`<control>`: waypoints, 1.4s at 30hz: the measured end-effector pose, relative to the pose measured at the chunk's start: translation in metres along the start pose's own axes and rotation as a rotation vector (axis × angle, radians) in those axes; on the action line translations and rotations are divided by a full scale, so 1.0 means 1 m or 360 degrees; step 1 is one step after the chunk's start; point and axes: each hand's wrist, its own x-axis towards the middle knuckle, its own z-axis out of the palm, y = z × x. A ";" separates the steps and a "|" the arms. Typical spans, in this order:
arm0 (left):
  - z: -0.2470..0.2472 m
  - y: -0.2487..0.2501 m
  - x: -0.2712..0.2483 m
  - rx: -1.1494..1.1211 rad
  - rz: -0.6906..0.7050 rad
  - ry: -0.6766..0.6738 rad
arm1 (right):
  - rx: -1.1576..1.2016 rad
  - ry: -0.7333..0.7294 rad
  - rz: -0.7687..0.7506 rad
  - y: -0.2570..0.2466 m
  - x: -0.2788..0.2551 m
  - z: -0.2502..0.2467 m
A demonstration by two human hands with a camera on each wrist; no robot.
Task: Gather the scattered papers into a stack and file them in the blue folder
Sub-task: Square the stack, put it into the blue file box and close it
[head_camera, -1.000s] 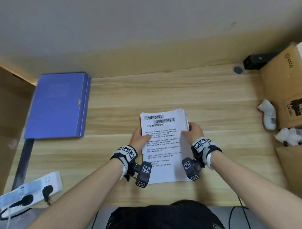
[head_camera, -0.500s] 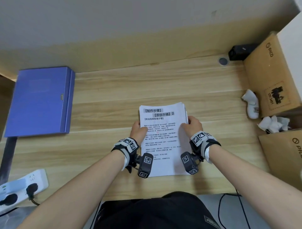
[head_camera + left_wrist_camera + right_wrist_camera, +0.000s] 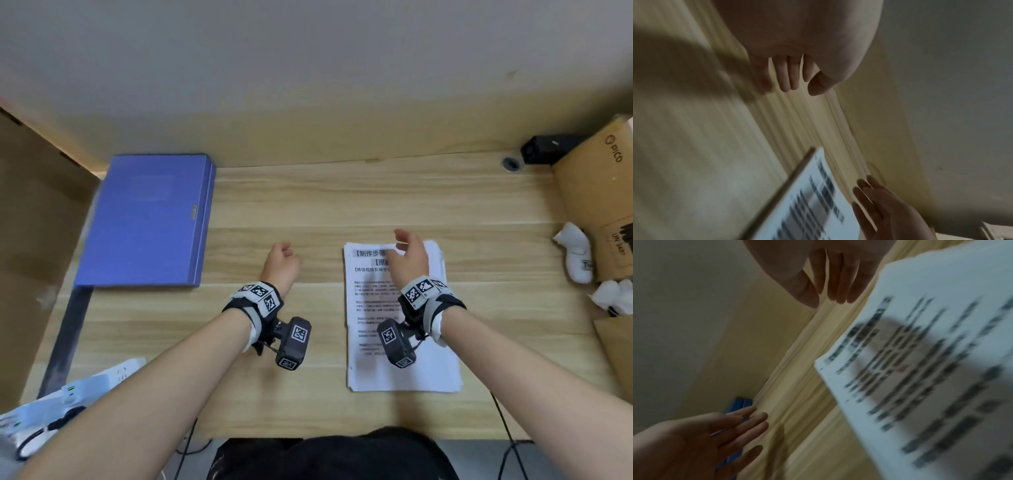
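A stack of printed white papers (image 3: pixel 400 318) lies flat on the wooden desk (image 3: pixel 308 205), right of centre, also seen blurred in the wrist views (image 3: pixel 807 203) (image 3: pixel 931 361). The blue folder (image 3: pixel 147 219) lies closed at the desk's back left. My left hand (image 3: pixel 282 263) hovers over bare wood between folder and papers, fingers relaxed, holding nothing (image 3: pixel 791 78). My right hand (image 3: pixel 409 255) hovers above the top of the stack with fingers spread loosely, gripping nothing (image 3: pixel 830 285).
Cardboard boxes (image 3: pixel 596 192) stand along the right edge with white crumpled objects (image 3: pixel 575 253) beside them. A black device (image 3: pixel 548 149) sits at the back right. A white power strip (image 3: pixel 68 394) with plugs lies at the front left. A wall (image 3: pixel 308 68) backs the desk.
Both hands have let go of the paper stack, which now lies on the desk. The left hand has moved left toward the folder; the right hand has lifted above the stack's top.
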 end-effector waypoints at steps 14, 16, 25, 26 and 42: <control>-0.241 -0.031 0.060 -0.0164 0.0276 0.0503 | 0.0177 -0.0730 0.0091 -0.118 -0.046 0.234; -0.272 -0.046 0.070 -0.0117 0.0241 0.0564 | 0.0165 -0.0750 0.0082 -0.126 -0.050 0.263; -0.340 -0.086 0.098 0.0147 -0.0197 0.0657 | 0.0029 -0.0988 0.0108 -0.135 -0.073 0.333; -0.341 -0.087 0.100 0.0135 -0.0230 0.0621 | 0.0061 -0.1012 0.0101 -0.134 -0.074 0.336; -0.253 -0.067 0.072 -0.0293 -0.0060 0.0427 | 0.0111 -0.0798 -0.0106 -0.088 -0.072 0.249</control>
